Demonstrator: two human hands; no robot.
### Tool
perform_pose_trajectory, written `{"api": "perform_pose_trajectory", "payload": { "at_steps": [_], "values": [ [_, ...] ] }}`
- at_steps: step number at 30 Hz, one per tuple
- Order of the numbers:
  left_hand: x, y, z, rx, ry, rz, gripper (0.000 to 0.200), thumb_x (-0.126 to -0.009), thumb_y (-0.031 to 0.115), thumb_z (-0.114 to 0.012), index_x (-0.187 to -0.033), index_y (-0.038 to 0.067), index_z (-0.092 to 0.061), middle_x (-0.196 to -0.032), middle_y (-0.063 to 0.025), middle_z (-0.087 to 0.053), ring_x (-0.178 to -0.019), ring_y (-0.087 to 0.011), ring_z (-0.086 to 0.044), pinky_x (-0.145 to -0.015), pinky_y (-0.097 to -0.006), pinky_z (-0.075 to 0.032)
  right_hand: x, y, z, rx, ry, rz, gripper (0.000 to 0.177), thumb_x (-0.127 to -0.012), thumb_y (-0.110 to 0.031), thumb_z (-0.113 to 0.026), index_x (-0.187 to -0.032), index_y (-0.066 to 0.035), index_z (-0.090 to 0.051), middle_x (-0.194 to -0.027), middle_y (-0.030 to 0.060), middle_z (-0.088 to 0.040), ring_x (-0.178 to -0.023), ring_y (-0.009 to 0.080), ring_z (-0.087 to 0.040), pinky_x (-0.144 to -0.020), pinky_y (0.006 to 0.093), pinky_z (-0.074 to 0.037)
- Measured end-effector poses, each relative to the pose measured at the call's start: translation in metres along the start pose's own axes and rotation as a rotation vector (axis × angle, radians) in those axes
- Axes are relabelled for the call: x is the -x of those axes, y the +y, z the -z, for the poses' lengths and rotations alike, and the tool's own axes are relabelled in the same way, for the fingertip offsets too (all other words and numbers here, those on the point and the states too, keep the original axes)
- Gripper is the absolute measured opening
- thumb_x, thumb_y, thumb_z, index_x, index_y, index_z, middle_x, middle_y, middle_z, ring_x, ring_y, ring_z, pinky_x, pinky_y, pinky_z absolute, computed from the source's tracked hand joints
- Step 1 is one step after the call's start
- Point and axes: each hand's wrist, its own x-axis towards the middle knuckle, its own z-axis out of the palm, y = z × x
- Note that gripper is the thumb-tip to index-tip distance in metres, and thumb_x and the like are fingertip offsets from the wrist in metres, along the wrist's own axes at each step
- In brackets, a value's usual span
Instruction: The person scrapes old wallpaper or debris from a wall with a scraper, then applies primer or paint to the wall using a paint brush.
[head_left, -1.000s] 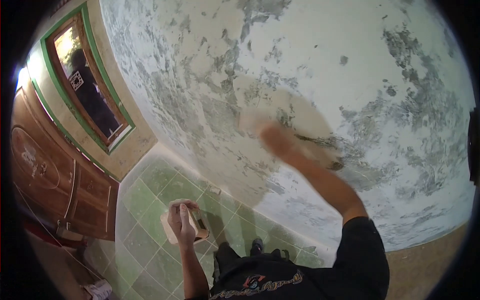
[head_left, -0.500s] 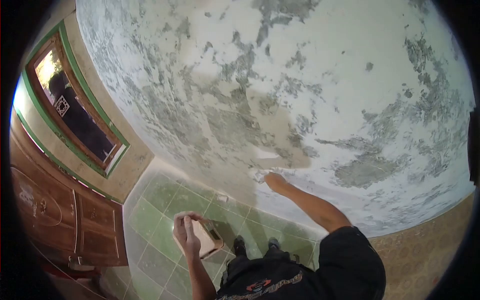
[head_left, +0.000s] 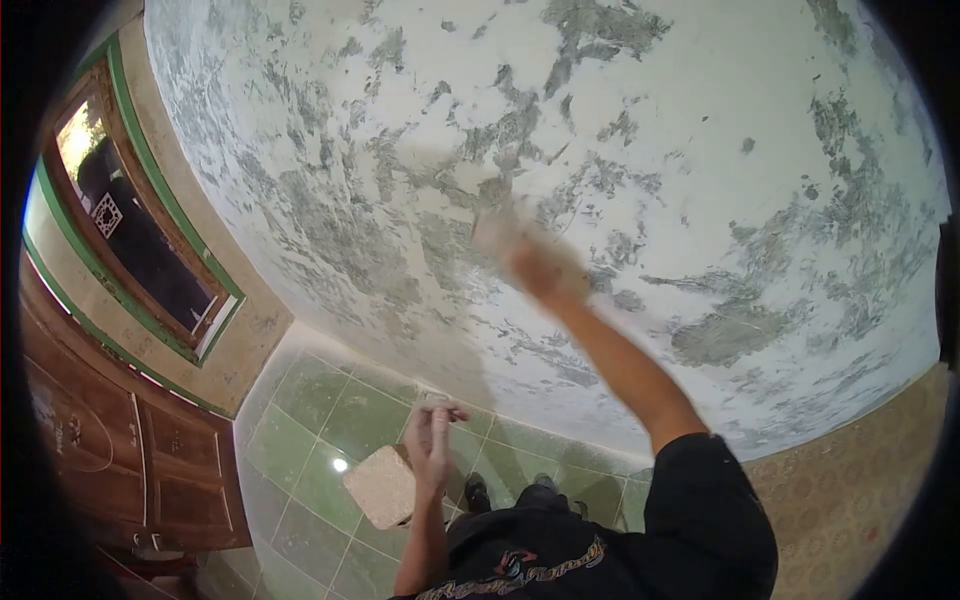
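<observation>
My right hand is raised against the patchy white and grey wall, arm stretched out and blurred by motion. Its fingers are closed on a pale flat piece that overlaps the wall surface; its kind is lost in the blur. My left hand hovers low in front of my body, pale with dust, its fingers loosely bent and apart, nothing visible in them. Just beside and below it stands a stool-like block with a light speckled top, partly covered by the hand and forearm.
Green floor tiles run along the wall's foot, with my shoes on them. To the left are a brown wooden door and a green-framed window, a dark figure behind its glass. Patterned brown tiling lies at right.
My right hand has swept up the wall from near its base. My left hand has moved right, uncovering more of the block's top. The view has shifted slightly.
</observation>
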Motion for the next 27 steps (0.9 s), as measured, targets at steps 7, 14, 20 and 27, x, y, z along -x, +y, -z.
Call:
{"api": "perform_pose_trajectory", "payload": {
  "at_steps": [7, 14, 20, 27],
  "values": [
    [0.014, -0.003, -0.003, -0.034, -0.227, 0.062, 0.018, -0.100, 0.011, -0.051, -0.105, -0.003, -0.062, -0.092, -0.0118, -0.070, -0.091, -0.0194, -0.065, -0.088, -0.0337, -0.048, 0.061, -0.029, -0.057, -0.291, -0.270, 0.439, 0.037, -0.093, -0.008, -0.048, -0.127, 0.006, -0.053, -0.117, 0.0209, -0.062, -0.105, 0.0331, -0.064, -0.085, 0.0440, -0.055],
    [0.007, -0.012, 0.017, 0.070, -0.084, 0.164, 0.018, -0.102, 0.013, -0.050, -0.107, -0.002, -0.059, -0.098, -0.0103, -0.064, -0.093, -0.0181, -0.060, -0.086, -0.0333, -0.045, -0.176, 0.022, 0.229, -0.127, 0.684, 0.159, 0.027, -0.091, 0.000, -0.047, -0.112, 0.002, -0.064, -0.068, 0.0077, -0.062, -0.053, 0.0172, -0.054, -0.047, 0.0321, -0.045],
    [-0.003, -0.005, 0.023, 0.042, -0.036, 0.093, 0.017, -0.102, 0.009, -0.049, -0.106, -0.004, -0.059, -0.097, -0.0108, -0.066, -0.093, -0.0163, -0.061, -0.087, -0.0299, -0.046, -0.029, -0.027, -0.059, -0.170, -0.380, 0.085, 0.024, -0.094, -0.012, -0.046, -0.103, 0.000, -0.065, -0.099, 0.0231, -0.066, -0.084, 0.0388, -0.065, -0.081, 0.0490, -0.052],
    [0.014, 0.009, 0.049, 0.031, 0.048, 0.036, 0.018, -0.103, 0.012, -0.048, -0.106, -0.002, -0.059, -0.096, -0.0106, -0.065, -0.092, -0.0167, -0.061, -0.085, -0.0307, -0.046, -0.034, -0.031, -0.020, -0.513, -0.150, 0.409, 0.033, -0.089, 0.001, -0.046, -0.115, -0.006, -0.066, -0.109, 0.0215, -0.067, -0.101, 0.0342, -0.066, -0.089, 0.0416, -0.052]
  ]
}}
